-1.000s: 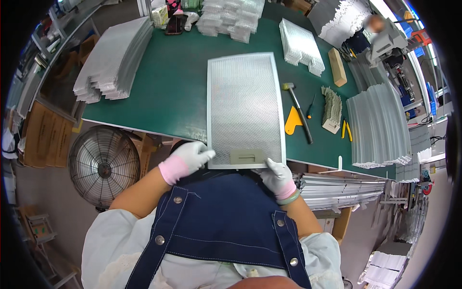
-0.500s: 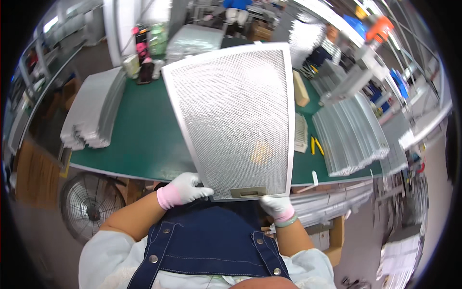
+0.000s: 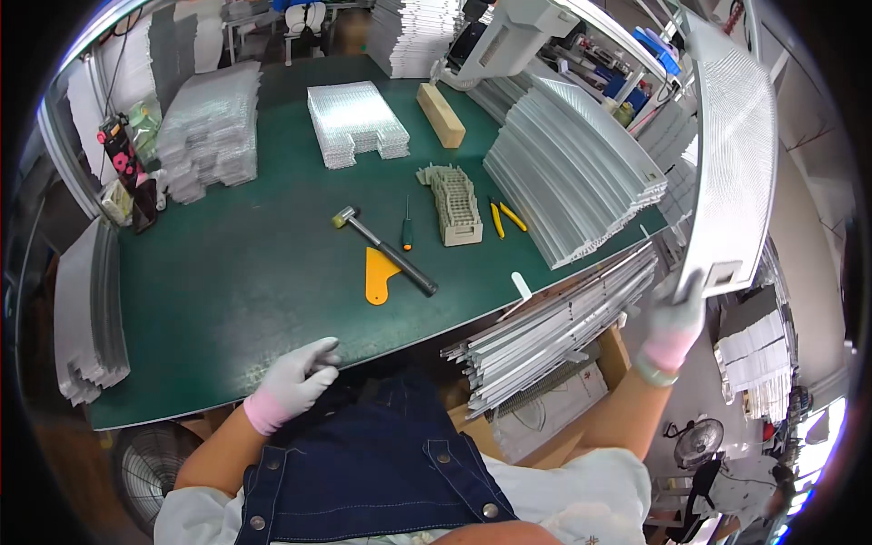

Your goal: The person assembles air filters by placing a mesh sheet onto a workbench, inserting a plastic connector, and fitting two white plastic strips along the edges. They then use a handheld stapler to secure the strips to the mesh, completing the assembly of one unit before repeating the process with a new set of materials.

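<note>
My right hand (image 3: 672,325), in a white glove with a pink cuff and blurred by motion, grips the lower end of a framed metal mesh filter panel (image 3: 734,154). The panel stands steeply up beyond the table's right side, its small handle plate (image 3: 723,274) at the bottom. At the table's front edge, my gloved left hand (image 3: 295,381) holds nothing, its fingers loosely apart. Ahead of it lie a hammer (image 3: 406,265), a yellow scraper (image 3: 376,282) partly under the hammer, and a green-handled screwdriver (image 3: 407,236).
On the green table (image 3: 236,291) are a row of beige plastic parts (image 3: 457,209), yellow-handled pliers (image 3: 497,221), a wooden block (image 3: 441,116), mesh sheets (image 3: 354,118) and a stack of panels (image 3: 581,173). Below its front edge, metal frame strips (image 3: 554,327) lie over a carton (image 3: 613,357).
The filter panel has swung from in front of me to the far right, in my right hand alone. My left hand has let go of it. The view has shifted, uncovering the tools.
</note>
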A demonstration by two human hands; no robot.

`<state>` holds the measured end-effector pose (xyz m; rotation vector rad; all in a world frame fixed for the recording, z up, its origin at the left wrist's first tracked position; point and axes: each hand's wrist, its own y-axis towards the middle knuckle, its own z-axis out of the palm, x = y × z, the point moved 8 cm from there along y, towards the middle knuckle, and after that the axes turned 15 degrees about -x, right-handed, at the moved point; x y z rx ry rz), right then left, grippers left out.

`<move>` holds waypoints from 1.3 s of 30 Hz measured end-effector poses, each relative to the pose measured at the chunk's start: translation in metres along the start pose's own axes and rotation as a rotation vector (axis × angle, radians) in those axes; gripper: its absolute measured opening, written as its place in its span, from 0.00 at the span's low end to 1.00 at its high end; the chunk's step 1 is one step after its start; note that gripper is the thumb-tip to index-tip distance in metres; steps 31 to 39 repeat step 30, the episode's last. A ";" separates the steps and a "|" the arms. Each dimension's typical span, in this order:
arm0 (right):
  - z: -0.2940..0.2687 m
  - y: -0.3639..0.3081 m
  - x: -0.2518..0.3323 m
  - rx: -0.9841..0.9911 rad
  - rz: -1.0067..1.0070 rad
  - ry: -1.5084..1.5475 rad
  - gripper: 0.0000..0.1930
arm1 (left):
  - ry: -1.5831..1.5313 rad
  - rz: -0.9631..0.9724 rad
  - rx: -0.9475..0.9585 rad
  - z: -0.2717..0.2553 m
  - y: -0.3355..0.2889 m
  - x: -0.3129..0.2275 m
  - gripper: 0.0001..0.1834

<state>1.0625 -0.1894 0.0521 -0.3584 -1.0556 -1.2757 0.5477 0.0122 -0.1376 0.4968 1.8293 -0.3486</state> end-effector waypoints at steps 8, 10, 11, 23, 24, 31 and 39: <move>0.094 0.230 -0.047 -0.055 -0.052 -0.475 0.11 | 0.089 -0.047 0.003 0.003 0.007 0.005 0.27; 0.102 0.244 -0.082 -0.208 0.354 -0.179 0.11 | 0.129 -0.044 -0.013 -0.003 0.008 0.006 0.26; 0.103 0.256 -0.087 -0.157 0.368 -0.230 0.10 | 0.133 -0.048 -0.027 -0.007 0.008 0.008 0.25; 0.128 0.179 0.002 -0.269 -1.018 -1.731 0.37 | 0.649 0.228 -0.546 -0.148 -0.016 -0.048 0.21; 0.154 0.124 -0.007 -0.198 -1.059 -1.588 0.33 | 0.791 0.210 -0.808 -0.195 -0.039 -0.044 0.21; 0.161 -0.108 -0.159 0.656 -0.996 -0.971 0.21 | 1.559 -0.149 -1.339 -0.502 -0.195 0.037 0.25; 0.161 -0.108 -0.159 0.656 -0.996 -0.971 0.21 | 1.559 -0.149 -1.339 -0.502 -0.195 0.037 0.25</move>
